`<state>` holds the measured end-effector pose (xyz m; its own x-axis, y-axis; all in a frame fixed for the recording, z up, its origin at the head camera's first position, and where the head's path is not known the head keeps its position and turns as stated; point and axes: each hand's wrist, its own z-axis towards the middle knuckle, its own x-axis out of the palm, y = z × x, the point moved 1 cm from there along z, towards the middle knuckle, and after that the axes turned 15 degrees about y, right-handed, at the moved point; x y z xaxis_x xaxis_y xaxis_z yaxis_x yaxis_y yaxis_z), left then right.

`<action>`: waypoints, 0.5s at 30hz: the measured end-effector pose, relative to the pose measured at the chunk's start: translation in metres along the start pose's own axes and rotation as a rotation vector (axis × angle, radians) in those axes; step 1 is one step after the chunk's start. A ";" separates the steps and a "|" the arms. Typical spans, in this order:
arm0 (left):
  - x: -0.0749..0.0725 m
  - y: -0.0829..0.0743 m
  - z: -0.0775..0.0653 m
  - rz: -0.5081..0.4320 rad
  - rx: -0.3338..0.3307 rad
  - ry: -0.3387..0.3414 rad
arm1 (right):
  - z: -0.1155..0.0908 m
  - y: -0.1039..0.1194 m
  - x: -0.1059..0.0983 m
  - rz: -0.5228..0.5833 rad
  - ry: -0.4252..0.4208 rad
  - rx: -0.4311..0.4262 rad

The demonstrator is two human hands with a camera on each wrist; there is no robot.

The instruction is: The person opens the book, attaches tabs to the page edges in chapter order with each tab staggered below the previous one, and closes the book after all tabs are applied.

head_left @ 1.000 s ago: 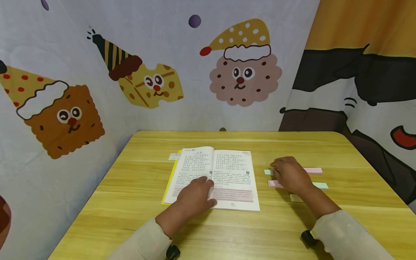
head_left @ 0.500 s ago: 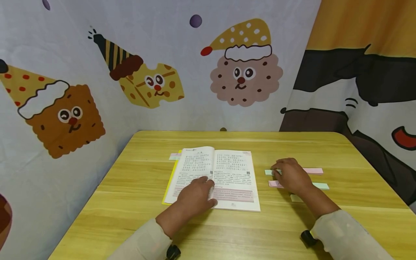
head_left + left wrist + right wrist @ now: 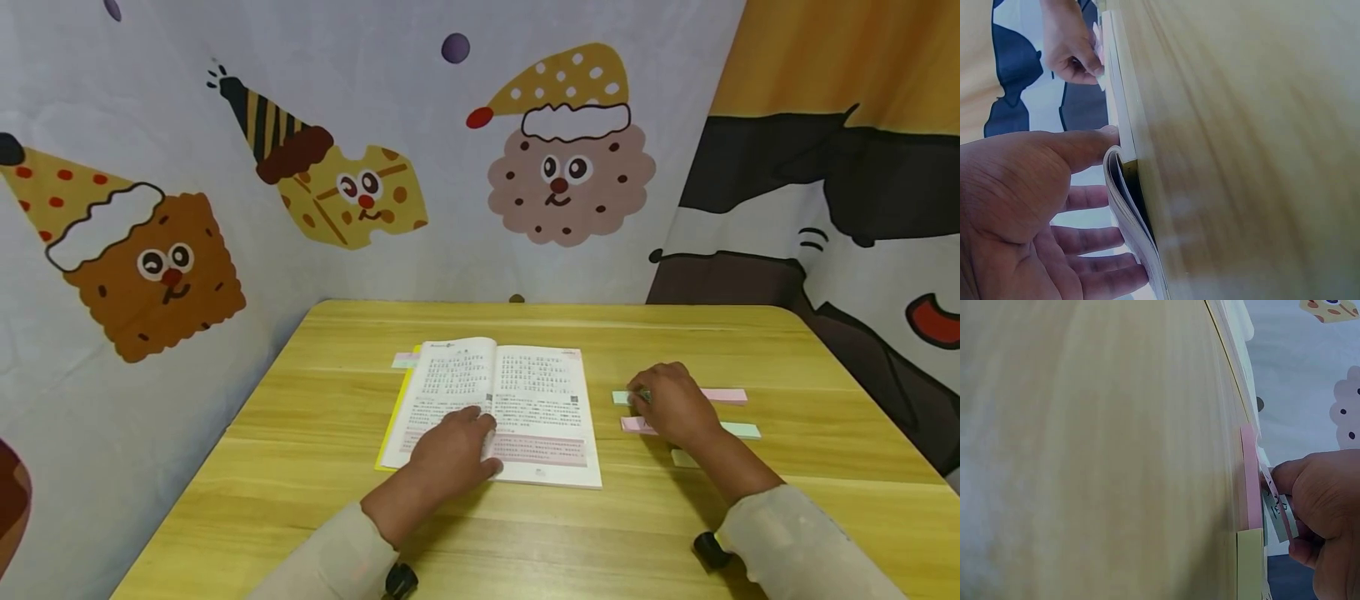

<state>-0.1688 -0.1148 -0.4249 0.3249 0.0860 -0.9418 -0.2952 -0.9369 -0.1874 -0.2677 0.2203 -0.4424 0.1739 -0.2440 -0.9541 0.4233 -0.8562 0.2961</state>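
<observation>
An open book (image 3: pixel 536 375) with a yellow cover lies on the wooden table. My left hand (image 3: pixel 452 454) rests across its lower left page and the fold, fingers extended; in the left wrist view the thumb (image 3: pixel 1091 147) touches the page near the spine. To the right of the book, my right hand (image 3: pixel 672 404) is over strips of sticky notes. Between its thumb and fingers it pinches a small green sticky note (image 3: pixel 1280 515) with handwriting, best seen in the right wrist view. The hand hides part of the strips below.
Near the right hand lie a pink strip (image 3: pixel 723 397), another pink one (image 3: pixel 636 425), a green strip (image 3: pixel 741 430) and a pale yellow pad (image 3: pixel 684 457). Pink and green tabs (image 3: pixel 405 360) stick out from the book's left edge. A printed cloth (image 3: pixel 450 275) hangs behind the table.
My right hand has barely shifted at the sticky notes. The left hand stays on the book. The whole head view has drifted slightly.
</observation>
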 end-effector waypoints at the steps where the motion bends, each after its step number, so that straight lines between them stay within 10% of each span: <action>1: 0.000 0.000 0.000 0.000 0.002 -0.001 | 0.000 0.000 0.000 0.011 0.010 0.005; 15: -0.002 -0.001 -0.001 -0.012 -0.004 0.008 | -0.001 0.001 -0.012 0.087 0.186 0.026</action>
<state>-0.1679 -0.1144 -0.4225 0.3353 0.0947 -0.9373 -0.2880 -0.9370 -0.1977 -0.2682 0.2230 -0.4309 0.3706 -0.2310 -0.8996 0.3772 -0.8477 0.3731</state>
